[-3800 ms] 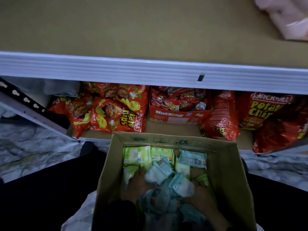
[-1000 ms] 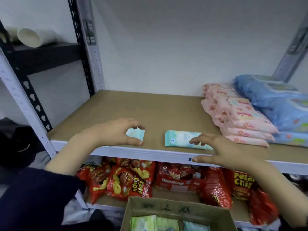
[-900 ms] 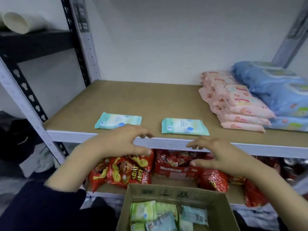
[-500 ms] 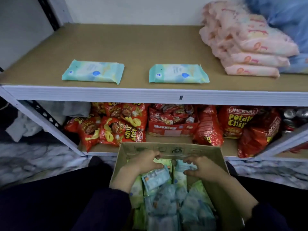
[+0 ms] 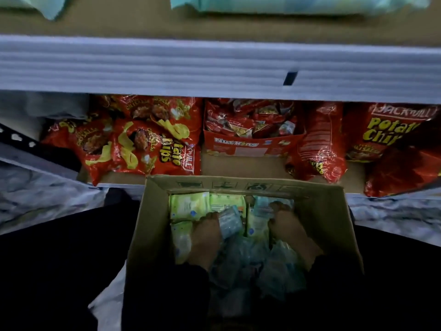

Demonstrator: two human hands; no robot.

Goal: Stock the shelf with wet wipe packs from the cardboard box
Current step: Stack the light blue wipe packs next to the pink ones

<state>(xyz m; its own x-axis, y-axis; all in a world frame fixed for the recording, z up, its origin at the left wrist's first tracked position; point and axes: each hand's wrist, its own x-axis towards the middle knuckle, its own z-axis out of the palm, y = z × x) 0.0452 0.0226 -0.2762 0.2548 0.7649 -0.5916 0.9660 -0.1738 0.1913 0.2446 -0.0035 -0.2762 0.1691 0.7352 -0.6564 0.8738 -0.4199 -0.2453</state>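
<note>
The open cardboard box [image 5: 331, 211] stands below me, holding several green wet wipe packs [image 5: 188, 205] and teal ones. Both of my hands are inside it. My left hand [image 5: 205, 237] is closed around a teal pack [image 5: 230, 222] near the middle. My right hand [image 5: 290, 229] curls its fingers over another teal pack [image 5: 262, 207] at the box's far right. Two teal packs lie on the brown shelf board [image 5: 119, 26] at the top edge, one at the left [image 5: 47, 5] and one at the right [image 5: 298, 4], both cut off by the frame.
The shelf's grey front rail [image 5: 167, 65] runs across the view. On the lower shelf lie red chip bags [image 5: 148, 144], a red snack carton [image 5: 248, 144] and a potato chips bag [image 5: 391, 132]. Marble-patterned floor [image 5: 35, 199] shows on both sides of the box.
After laying two teal packs on the shelf, both hands dropped into the box. Since half a second ago they have sunk deeper and closed on packs; the view has tilted further down.
</note>
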